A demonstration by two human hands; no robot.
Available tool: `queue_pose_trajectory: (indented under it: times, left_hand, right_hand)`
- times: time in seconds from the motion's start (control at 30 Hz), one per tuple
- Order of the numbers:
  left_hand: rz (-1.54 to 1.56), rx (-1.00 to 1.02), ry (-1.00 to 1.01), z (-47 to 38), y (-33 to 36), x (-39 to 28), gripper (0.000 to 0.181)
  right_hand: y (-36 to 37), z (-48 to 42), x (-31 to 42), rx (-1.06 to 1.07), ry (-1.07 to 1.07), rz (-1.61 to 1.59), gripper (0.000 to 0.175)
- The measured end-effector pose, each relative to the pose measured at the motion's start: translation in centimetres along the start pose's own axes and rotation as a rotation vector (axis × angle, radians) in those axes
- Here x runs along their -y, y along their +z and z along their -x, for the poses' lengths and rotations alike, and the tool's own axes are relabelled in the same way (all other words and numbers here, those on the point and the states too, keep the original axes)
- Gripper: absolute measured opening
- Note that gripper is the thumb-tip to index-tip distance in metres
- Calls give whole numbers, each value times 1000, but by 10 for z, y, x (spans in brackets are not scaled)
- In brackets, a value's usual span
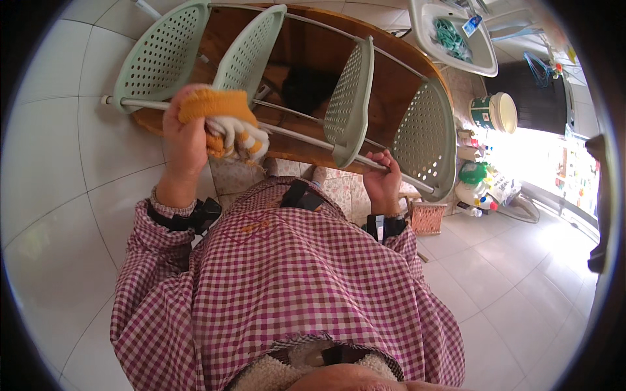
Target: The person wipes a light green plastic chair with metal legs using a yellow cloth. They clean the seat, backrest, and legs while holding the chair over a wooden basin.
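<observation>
My left hand (188, 137) is closed around a bunched knitted glove (239, 134), white and orange with a deep orange cuff. It is raised in front of the left end of a metal tube (298, 134). That tube belongs to a rack with several pale green perforated plastic panels (345, 100), joined by parallel metal tubes. Toward the right end, my right hand (384, 181) grips the same tube, between two panels, with its fingers curled over it. Beyond the rack shows a brown wooden surface (303, 49) with a curved edge.
At the upper right is a white sink (489, 63) with green netting-like material (450, 39) inside. Below it stand a white bucket (503, 112) and several bottles and bags (477, 188). A small woven stool (428, 217) sits by my right forearm. Tiled wall (49, 195) rises at left.
</observation>
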State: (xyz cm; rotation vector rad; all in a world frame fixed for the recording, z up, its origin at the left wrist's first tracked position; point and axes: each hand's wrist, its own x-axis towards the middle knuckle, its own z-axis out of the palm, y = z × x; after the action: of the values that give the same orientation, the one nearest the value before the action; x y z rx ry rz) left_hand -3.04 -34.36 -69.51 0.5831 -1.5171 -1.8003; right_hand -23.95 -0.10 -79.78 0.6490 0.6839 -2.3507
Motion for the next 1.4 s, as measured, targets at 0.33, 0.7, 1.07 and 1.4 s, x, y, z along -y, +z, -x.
queue_pose_trajectory:
  times: [0.33, 0.7, 1.07, 1.4]
  left_hand:
    - [-684, 792, 601, 14, 195, 19, 58]
    - [-611, 603, 150, -18, 213, 89, 42]
    - [-664, 545, 71, -10, 218, 88, 41]
    - [-579, 703, -65, -47, 225, 154, 56]
  right_hand:
    - [5, -2, 1, 11, 123, -86, 5]
    - [12, 2, 4, 31, 148, -69, 8]
    - [22, 8, 6, -5, 141, -39, 6]
    - [8, 0, 11, 11, 125, -23, 12]
